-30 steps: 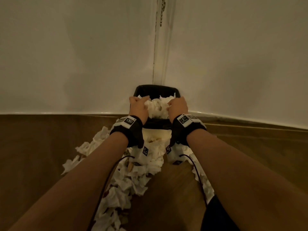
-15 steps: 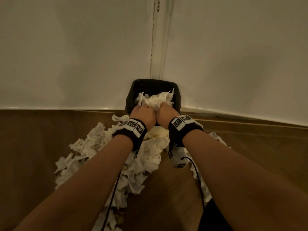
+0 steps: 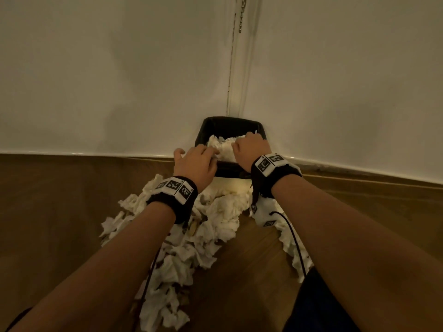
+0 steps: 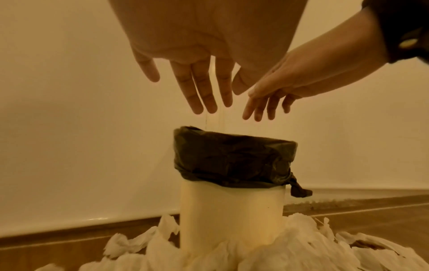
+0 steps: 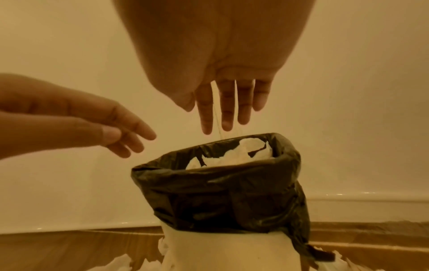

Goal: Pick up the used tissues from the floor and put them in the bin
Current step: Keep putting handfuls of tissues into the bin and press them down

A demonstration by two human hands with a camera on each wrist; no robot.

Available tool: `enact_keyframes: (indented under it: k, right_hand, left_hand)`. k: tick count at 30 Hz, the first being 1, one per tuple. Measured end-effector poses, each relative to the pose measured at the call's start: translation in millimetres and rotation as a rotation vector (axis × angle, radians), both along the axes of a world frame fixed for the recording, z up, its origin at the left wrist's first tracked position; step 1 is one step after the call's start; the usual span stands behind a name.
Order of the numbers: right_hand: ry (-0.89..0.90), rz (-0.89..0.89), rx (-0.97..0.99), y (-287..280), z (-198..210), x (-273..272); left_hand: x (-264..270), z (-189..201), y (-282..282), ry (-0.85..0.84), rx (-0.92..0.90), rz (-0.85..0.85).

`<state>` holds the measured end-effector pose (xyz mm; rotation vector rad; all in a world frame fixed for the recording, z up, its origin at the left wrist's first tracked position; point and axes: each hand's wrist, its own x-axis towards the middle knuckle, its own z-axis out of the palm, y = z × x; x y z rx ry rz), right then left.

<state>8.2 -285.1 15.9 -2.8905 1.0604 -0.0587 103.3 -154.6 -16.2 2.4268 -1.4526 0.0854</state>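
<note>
Bin (image 4: 232,210): smooth matt cream plastic. Liner (image 5: 227,198): thin black plastic film, creased, slightly glossy. Tissues (image 3: 215,219): soft white paper, crumpled. Floor (image 3: 60,200): wood, low sheen. Wall (image 3: 107,80): smooth, matt.

Head view: looks forward and down from above, along both forearms toward the room corner at 12 o'clock, where the bin (image 3: 230,125) stands.
Left wrist view: sits low and near, facing the bin (image 4: 232,210) side-on, left hand (image 4: 199,60) at 12 o'clock.
Right wrist view: low and closer, slightly above the rim, facing the bin (image 5: 223,198); right hand (image 5: 230,77) at 12 o'clock.
Shared: all three show the bin, both hands and floor tissues (image 3: 191,248).
</note>
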Motion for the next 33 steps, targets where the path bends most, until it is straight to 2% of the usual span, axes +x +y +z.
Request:
enact_keyframes:
  k: [3,7,13,23,29,33]
  right_hand:
    - [-0.096,-0.015,-0.021,17,14,-3]
    - [-0.201,-0.008,0.066,46,32,-1]
    - [-0.196,0.108,0.234,98,33,6]
    - [0.000,0.163,0.478,165,-29,4]
    - [0.068,0.144,0.570,203,-75,-2]
    - [0.146,0.163,0.608,218,-101,-5]
  left_hand:
    - [5,6,27,0.012,-0.030,0.059]
    - [10,8,59,0.078,-0.040,0.148]
    - [11,-7,120,0.132,0.088,0.266]
    - [6,-50,208,0.432,0.336,0.323]
    - [6,-78,240,0.493,0.411,0.361]
    - [6,-102,252,0.457,0.473,0.368]
